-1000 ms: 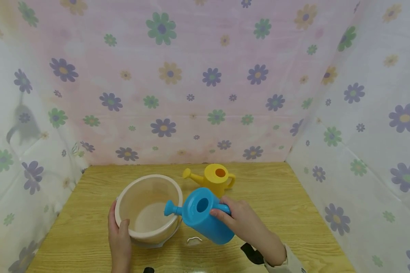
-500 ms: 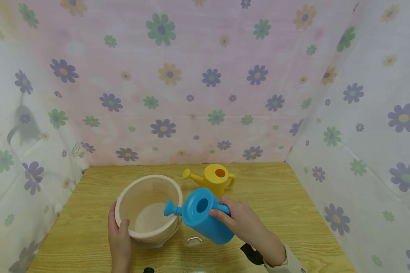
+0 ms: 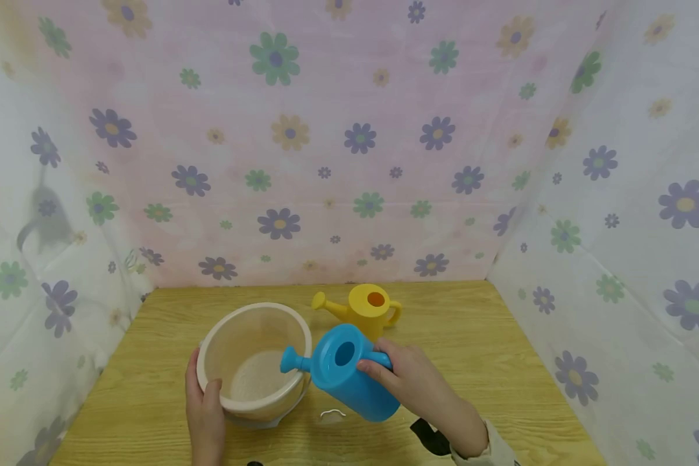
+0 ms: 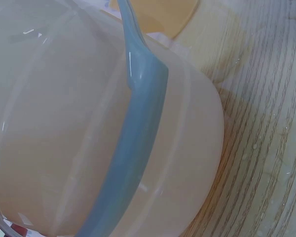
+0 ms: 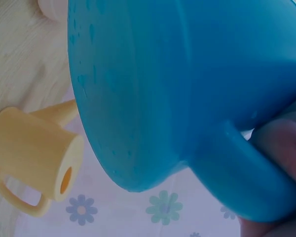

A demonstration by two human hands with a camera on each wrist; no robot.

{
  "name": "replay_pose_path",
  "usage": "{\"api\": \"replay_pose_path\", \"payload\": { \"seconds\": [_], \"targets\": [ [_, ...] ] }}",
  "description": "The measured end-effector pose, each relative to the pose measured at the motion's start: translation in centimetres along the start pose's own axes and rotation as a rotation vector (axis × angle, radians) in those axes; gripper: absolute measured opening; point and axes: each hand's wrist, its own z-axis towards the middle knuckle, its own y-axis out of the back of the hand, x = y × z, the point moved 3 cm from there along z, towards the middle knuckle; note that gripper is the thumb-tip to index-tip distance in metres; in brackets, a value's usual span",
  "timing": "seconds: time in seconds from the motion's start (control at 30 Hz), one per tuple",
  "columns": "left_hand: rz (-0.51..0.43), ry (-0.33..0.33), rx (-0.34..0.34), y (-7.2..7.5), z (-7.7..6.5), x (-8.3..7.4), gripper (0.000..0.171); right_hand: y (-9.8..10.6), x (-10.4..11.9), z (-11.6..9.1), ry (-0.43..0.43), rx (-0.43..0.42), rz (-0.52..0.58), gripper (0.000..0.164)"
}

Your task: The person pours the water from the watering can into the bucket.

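Note:
A cream plastic bucket [image 3: 250,407] stands on the left part of the table. My left hand [image 3: 205,417] holds its near left side, thumb at the rim and fingers along the outer wall. Its blue-grey handle [image 4: 143,108] hangs down against the wall in the left wrist view. With my right hand [image 3: 410,375] I grip the handle of a blue watering can [image 3: 358,391], tilted left so that its spout reaches over the bucket's right rim. Drops cling to the can's underside in the right wrist view. Whether water leaves the spout I cannot tell.
A yellow watering can [image 3: 364,314] stands upright behind the blue one, spout to the left. Wet patches and drops mark the wooden table [image 4: 266,138] beside the bucket. Flower-patterned sheets [image 3: 326,149] enclose the back and both sides.
The head view has tipped up slightly, so everything sits a little lower in it. Both hands keep their holds, and the blue can stays tilted at the bucket.

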Motion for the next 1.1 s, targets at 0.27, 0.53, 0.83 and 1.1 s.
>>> {"api": "replay_pose_path", "payload": {
  "seconds": [0.27,0.53,0.83,1.1],
  "targets": [
    [-0.016,0.006,0.007,-0.13,-0.09,-0.06,0.058,-0.07,-0.03,-0.01,0.001,-0.006,-0.001,0.029],
    [-0.016,0.016,0.013,-0.14,-0.17,-0.18,0.058,0.01,0.09,0.01,-0.009,0.008,-0.013,0.032],
    [-0.007,0.009,0.007,-0.12,-0.17,-0.26,0.058,0.1,0.22,0.04,0.005,-0.004,-0.012,0.029],
    [-0.004,0.0,0.003,-0.13,-0.16,-0.13,0.058,0.07,0.09,0.05,0.007,-0.003,-0.016,0.03]
  ]
}}
